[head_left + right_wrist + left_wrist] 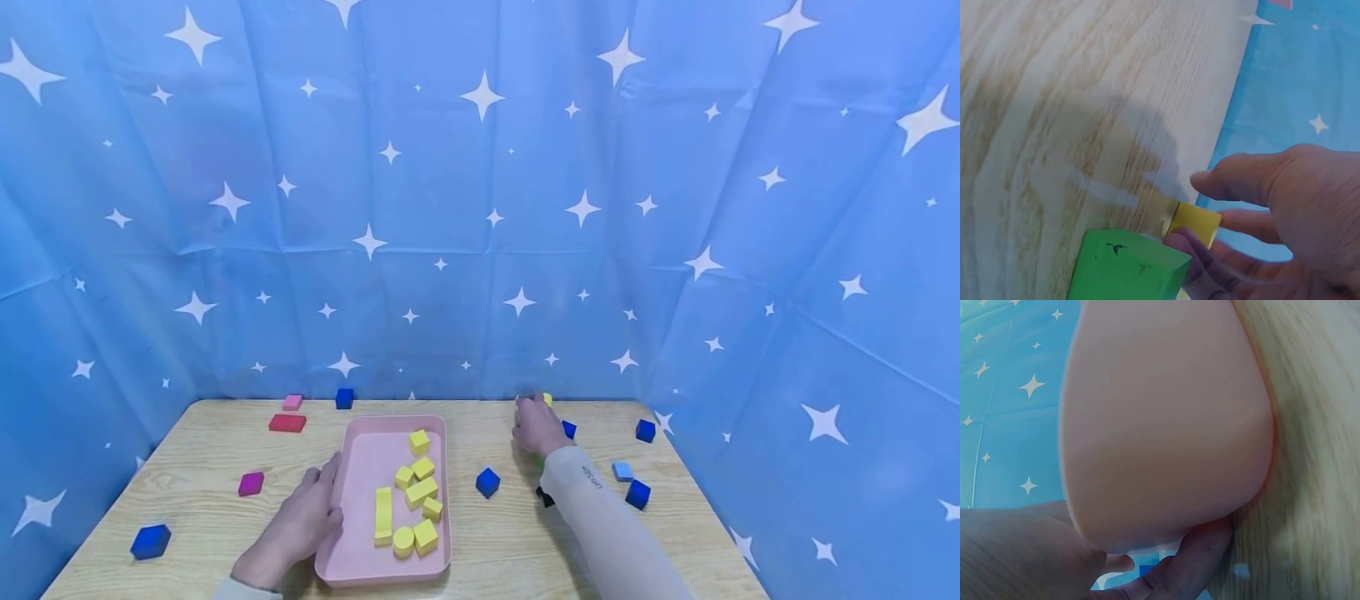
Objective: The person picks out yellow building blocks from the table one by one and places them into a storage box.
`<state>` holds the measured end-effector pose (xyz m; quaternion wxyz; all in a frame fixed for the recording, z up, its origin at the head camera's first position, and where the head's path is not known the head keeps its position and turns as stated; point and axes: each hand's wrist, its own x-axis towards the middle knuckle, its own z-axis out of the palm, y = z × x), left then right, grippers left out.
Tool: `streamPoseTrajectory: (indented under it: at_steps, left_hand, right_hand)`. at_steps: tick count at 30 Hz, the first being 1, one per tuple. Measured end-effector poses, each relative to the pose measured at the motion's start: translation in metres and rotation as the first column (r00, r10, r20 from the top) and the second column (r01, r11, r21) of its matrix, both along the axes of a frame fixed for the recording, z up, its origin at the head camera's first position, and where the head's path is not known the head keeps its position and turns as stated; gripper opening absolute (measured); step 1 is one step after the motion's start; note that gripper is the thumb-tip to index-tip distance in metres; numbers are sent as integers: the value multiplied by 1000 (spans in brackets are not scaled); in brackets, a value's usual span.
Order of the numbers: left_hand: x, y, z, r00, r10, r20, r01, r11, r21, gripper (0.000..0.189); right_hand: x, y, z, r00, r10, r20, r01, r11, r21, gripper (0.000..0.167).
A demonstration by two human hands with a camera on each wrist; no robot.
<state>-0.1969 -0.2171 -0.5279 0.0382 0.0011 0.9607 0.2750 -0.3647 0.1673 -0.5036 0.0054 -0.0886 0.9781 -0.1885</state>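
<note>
My left hand (296,521) grips the left wall of a pink tray (341,533), thumb over the rim and fingers outside. The left wrist view shows the tray's outer wall (1166,425) up close. Several yellow blocks (422,493) lie in the tray's right part. At the table's back edge, my right hand (538,425) is around a yellow block (1196,220), its thumb apart from it. That block is mostly hidden in the head view. A green block (1129,265) stands close by the right fingers.
Blue blocks (487,482) are scattered to the right, with a light blue block (622,471) and a partly hidden black block (545,497). A red block (287,423), a pink block (292,402) and a magenta block (251,483) lie at left. A starry blue curtain (450,208) encloses the table.
</note>
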Motion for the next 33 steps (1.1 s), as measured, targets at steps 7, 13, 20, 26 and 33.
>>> streamPoseTrajectory:
  at_steps: [7, 13, 20, 26, 33]
  left_hand:
    - [0, 0, 1, 1000, -3, 1, 3, 1000, 6, 91]
    - [0, -1, 1, 1000, -10, -10, 10, 1000, 8, 90]
    - [0, 0, 2, 1000, -8, -19, 8, 1000, 7, 89]
    - [1, 0, 3, 1000, -7, -24, 7, 1000, 2, 88]
    - [1, 0, 2, 1000, -11, -28, 11, 1000, 5, 89]
  right_hand:
    - [3, -1, -1, 999, 38, 19, -38, 999, 18, 40]
    - [8, -3, -3, 995, 95, 15, -96, 995, 2, 31]
    - [13, -9, -3, 991, 135, -11, -136, 990, -36, 33]
    - [14, -15, -4, 989, 147, -19, -148, 988, -50, 28]
    - [20, -24, -2, 983, 181, -11, -181, 979, -92, 28]
